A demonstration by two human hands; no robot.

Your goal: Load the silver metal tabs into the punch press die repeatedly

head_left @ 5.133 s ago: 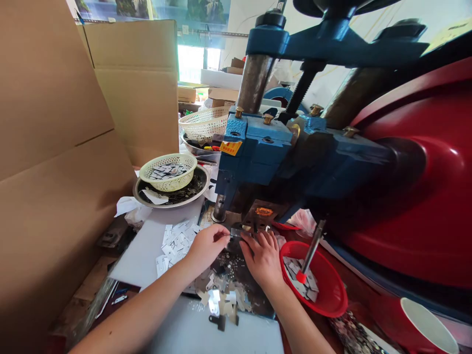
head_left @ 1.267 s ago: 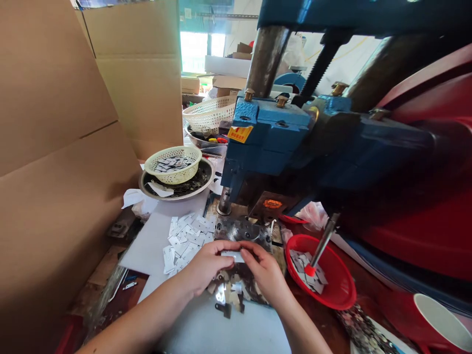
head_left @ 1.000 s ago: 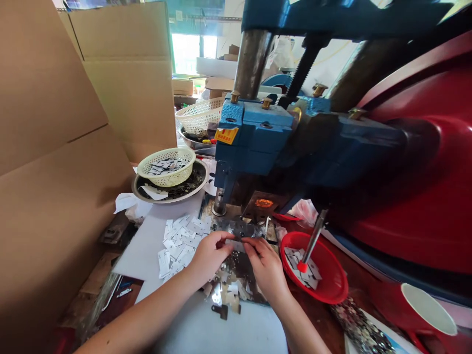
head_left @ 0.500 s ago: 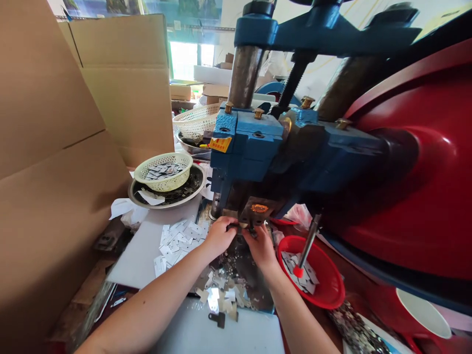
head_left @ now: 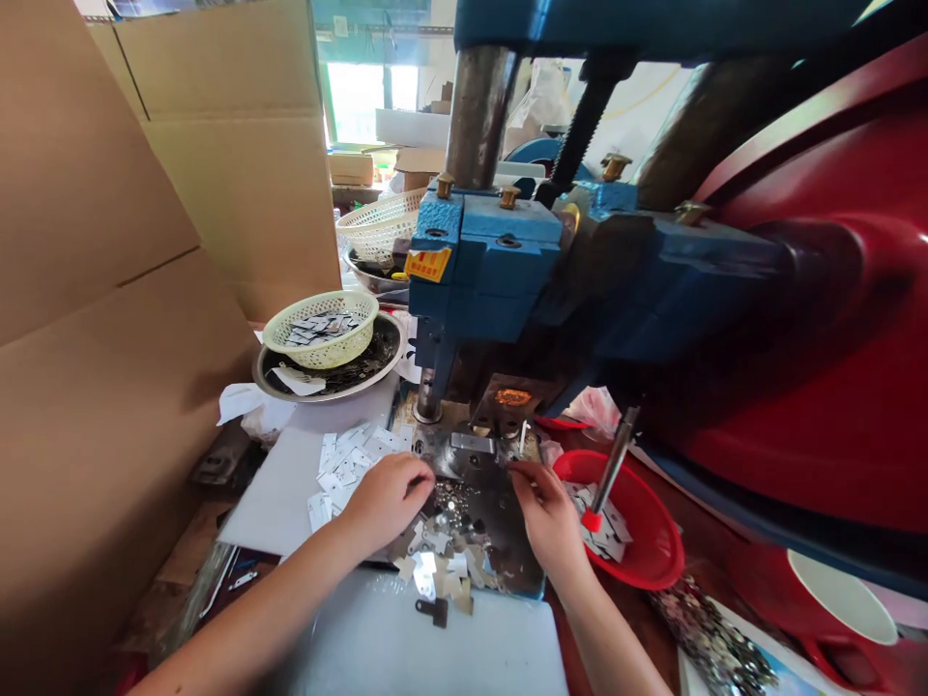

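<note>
My left hand (head_left: 388,498) is over the near left part of the press bed, its fingers curled closed; whatever they hold, if anything, is hidden. Across the bed, my right hand (head_left: 547,512) has its thumb and fingers drawn together near the die, and I cannot make out what is in them. A flat rectangular metal piece (head_left: 473,443) lies at the die, under the blue press (head_left: 500,271). Left of my left hand is a spread of thin flat metal plates (head_left: 348,469). Small metal scraps (head_left: 439,561) litter the bed's front.
A red bowl (head_left: 671,570) of plates stands at the right, with a red-tipped lever (head_left: 613,474) over it. Back left, a pale basket (head_left: 337,350) of plates sits in a metal basin (head_left: 265,382). Cardboard (head_left: 239,184) rises at the left, a big red wheel (head_left: 855,367) at the right.
Both hands have drawn back from the die and moved apart, the left toward the left and the right toward the right. The metal piece at the die now shows. The view has shifted slightly.
</note>
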